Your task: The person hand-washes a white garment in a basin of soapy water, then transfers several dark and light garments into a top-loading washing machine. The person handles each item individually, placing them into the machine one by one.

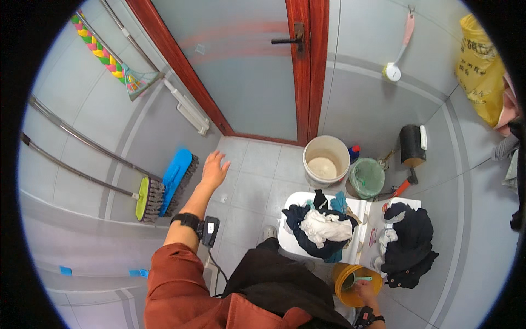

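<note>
My left hand is held out over the tiled floor with its fingers apart and nothing in it. At the lower right, my right hand is at the mouth of a yellow plastic bucket. Its fingers are right by the pale green handle of a dipper inside that bucket; whether they grip it is too small to tell. Beside the bucket, a pile of clothes, with a white garment on top of dark and teal ones, lies on the white lid of a washing machine or toilet-like fixture.
Dark clothes lie on the right part of the white fixture. A white bucket and a lined green bin stand near the door. Long-handled brushes, blue and green, lean at left. A yellow bag hangs at right.
</note>
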A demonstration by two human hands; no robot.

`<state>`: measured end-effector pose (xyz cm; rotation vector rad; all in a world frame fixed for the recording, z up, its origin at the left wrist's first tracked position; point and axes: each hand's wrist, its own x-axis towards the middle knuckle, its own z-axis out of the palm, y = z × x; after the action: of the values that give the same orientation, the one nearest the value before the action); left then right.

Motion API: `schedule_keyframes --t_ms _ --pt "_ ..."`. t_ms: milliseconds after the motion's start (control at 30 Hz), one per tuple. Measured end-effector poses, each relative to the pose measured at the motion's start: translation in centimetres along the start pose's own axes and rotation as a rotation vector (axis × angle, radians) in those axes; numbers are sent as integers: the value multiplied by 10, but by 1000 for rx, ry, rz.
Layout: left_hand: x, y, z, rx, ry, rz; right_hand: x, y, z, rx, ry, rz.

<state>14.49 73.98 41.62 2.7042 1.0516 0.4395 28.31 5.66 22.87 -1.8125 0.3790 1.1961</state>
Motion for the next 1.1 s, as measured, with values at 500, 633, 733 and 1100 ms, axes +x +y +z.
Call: schedule_keyframes --t_ms 500,633,733,1100 --pt "421 180 -10 231 114 417 -100 5 78 422 413 495" --pt "476 170 26 -50 -91 212 -154 39 145 200 314 390" --pt "481 162 56 -392 -57 176 -174 32 197 250 416 241" --pt "410 144 49 -640 -47 220 -140 -96 146 -317 969 16"
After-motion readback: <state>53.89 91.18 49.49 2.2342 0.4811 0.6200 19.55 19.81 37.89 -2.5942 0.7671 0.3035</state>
